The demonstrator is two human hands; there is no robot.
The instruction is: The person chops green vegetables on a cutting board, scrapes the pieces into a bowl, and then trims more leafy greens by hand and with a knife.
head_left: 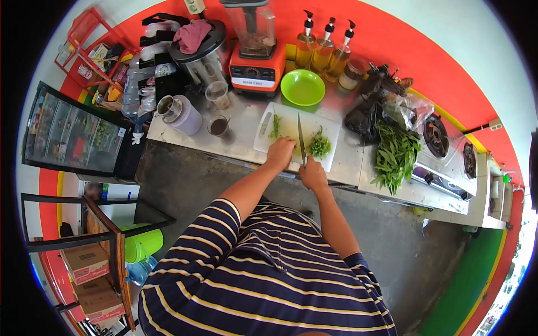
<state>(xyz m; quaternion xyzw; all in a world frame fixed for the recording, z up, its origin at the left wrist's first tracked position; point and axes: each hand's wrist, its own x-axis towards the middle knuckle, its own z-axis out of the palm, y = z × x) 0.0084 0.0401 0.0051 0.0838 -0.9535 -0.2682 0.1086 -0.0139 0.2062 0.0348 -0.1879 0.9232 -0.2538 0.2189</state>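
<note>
A white cutting board (327, 124) lies on the steel counter in front of me. My right hand (314, 173) is wrapped round the handle of a kitchen knife (300, 133), whose blade points away from me over the board. My left hand (282, 152) rests on the board's near edge, left of the blade, fingers curled; what they hold, if anything, is hidden. A heap of chopped greens (320, 145) sits right of the knife. Some long green pieces (275, 126) lie on the left side, near the board's handle slot.
Behind the board stand a green bowl (303, 87), an orange blender (255, 73) and oil pump bottles (324, 50). To the left are a cup of dark liquid (219, 126) and a white canister (185, 115). Leafy greens (395, 154) lie at right beside a gas stove (443, 145).
</note>
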